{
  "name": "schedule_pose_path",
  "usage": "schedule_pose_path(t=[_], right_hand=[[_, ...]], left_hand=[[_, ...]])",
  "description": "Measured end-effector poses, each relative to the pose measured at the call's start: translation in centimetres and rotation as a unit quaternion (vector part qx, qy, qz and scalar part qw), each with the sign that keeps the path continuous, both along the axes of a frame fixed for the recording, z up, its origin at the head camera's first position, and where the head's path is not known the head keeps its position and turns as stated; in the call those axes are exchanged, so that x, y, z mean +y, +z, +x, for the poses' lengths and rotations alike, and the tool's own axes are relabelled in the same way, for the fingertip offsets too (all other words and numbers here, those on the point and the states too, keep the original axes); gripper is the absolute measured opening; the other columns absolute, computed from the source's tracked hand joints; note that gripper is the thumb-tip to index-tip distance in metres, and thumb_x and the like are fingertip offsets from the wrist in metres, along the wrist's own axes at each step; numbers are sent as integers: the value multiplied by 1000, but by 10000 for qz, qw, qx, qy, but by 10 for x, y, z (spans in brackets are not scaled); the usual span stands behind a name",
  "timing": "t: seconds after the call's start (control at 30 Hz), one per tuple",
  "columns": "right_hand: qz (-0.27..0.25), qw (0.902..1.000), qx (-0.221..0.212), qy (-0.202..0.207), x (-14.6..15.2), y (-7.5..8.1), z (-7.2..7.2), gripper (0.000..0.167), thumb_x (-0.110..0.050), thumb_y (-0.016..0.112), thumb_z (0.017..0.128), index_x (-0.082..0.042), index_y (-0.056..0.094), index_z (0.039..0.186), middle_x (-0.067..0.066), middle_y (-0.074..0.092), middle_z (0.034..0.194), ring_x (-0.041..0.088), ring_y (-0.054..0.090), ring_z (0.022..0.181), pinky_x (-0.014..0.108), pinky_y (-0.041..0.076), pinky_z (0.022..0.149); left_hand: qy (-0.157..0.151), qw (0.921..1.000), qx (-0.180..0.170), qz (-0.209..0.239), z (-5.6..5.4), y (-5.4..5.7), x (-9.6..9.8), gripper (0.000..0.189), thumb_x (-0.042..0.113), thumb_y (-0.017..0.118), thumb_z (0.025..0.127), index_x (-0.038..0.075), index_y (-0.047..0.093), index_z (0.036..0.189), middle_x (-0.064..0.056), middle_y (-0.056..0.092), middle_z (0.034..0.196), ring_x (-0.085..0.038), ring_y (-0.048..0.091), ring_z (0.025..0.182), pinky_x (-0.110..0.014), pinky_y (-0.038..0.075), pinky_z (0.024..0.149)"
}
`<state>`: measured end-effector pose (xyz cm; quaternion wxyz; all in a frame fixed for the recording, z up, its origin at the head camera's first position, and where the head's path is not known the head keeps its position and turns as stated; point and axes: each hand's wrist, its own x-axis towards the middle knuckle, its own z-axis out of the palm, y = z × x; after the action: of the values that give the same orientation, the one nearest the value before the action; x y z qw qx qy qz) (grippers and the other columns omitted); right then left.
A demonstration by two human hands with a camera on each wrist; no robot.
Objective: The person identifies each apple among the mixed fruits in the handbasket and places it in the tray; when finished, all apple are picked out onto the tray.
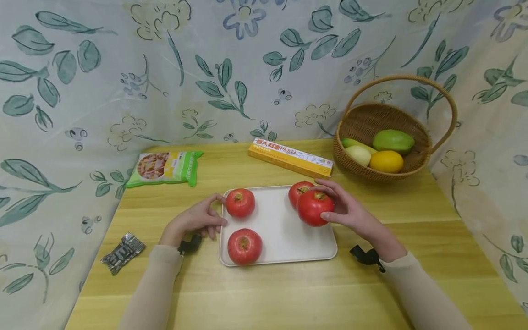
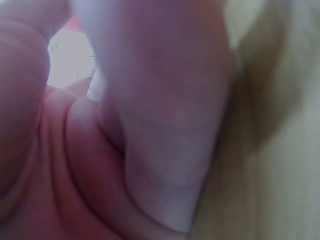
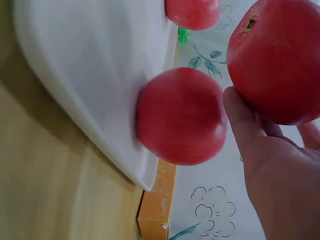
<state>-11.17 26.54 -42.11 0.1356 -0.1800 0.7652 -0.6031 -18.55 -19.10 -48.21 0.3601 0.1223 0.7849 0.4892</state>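
Note:
In the head view, my right hand [image 1: 344, 206] grips a red apple [image 1: 313, 208] between thumb and fingers, above the right part of a white tray [image 1: 280, 247]. The right wrist view shows the held apple [image 3: 280, 60] raised beside another apple [image 3: 182, 117] that sits on the tray. Two more apples, an upper one [image 1: 240, 203] and a lower one [image 1: 244, 246], are on the tray's left side. My left hand [image 1: 195, 217] has loosely bent fingers, its fingertips right at the tray's left rim beside the upper apple. The left wrist view is mostly filled by its fingers [image 2: 160, 100].
Behind the tray lies a yellow-and-white pasta box [image 1: 290, 158]. A wicker basket [image 1: 381, 114] with several fruits stands at the back right. A green snack bag [image 1: 165, 168] lies at the back left, and a small dark packet [image 1: 123, 253] is left of my left arm.

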Motion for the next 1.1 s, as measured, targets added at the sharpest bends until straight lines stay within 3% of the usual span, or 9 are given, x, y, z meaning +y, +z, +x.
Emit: schedule_pose_path(t=[0.17, 0.27, 0.47, 0.67, 0.73, 0.93, 1.1], right_hand=[[400, 9984, -347, 217, -7, -14, 11, 75, -15, 80, 93, -16, 43, 158, 20, 40, 163, 45, 39, 146, 29, 55, 104], [612, 9963, -466, 390, -10, -22, 15, 72, -19, 83, 90, -21, 49, 153, 16, 46, 159, 46, 40, 145, 33, 53, 106], [720, 9935, -547, 689, -13, -33, 19, 75, -18, 88, 85, -25, 49, 149, 7, 51, 153, 39, 39, 146, 31, 52, 108], [918, 9884, -668, 1007, -11, -41, 24, 76, -19, 88, 83, -28, 48, 146, 4, 47, 154, 36, 45, 139, 47, 49, 110], [993, 9867, -616, 1129, -10, -41, 25, 76, -19, 88, 83, -28, 47, 146, 3, 47, 154, 34, 47, 138, 46, 48, 111], [1177, 9828, -323, 1387, -9, -41, 27, 77, -14, 88, 82, -27, 46, 145, 1, 46, 153, 19, 48, 137, 25, 43, 114], [1262, 9815, -182, 1429, -8, -42, 26, 77, -14, 90, 81, -28, 46, 142, -1, 46, 151, 14, 49, 136, 24, 43, 115]], left_hand=[[6, 10000, 18, 18, 0, 2, -1, 63, 24, 81, 96, 18, 40, 143, -6, 74, 77, -17, 69, 54, -25, 49, 48], [21, 10000, -10, 14, 1, 2, -2, 63, 25, 81, 95, 18, 40, 142, -5, 74, 77, -17, 69, 54, -25, 49, 48], [48, 10000, -36, -15, 3, 2, -2, 63, 25, 81, 95, 19, 40, 143, -6, 74, 77, -17, 69, 54, -25, 50, 48], [44, 10000, -44, -20, 4, 3, -2, 63, 25, 81, 95, 19, 40, 143, -6, 74, 77, -17, 69, 54, -25, 49, 48], [44, 10000, -48, -22, 5, 2, -2, 63, 25, 81, 95, 19, 40, 143, -6, 74, 77, -18, 69, 54, -25, 49, 48], [30, 9999, -105, 8, 6, 2, -2, 63, 25, 81, 95, 19, 40, 143, -6, 74, 77, -18, 70, 54, -25, 49, 48], [20, 10000, -78, 13, 6, 2, -3, 63, 25, 81, 95, 19, 40, 142, -6, 74, 77, -18, 69, 54, -25, 49, 48]])
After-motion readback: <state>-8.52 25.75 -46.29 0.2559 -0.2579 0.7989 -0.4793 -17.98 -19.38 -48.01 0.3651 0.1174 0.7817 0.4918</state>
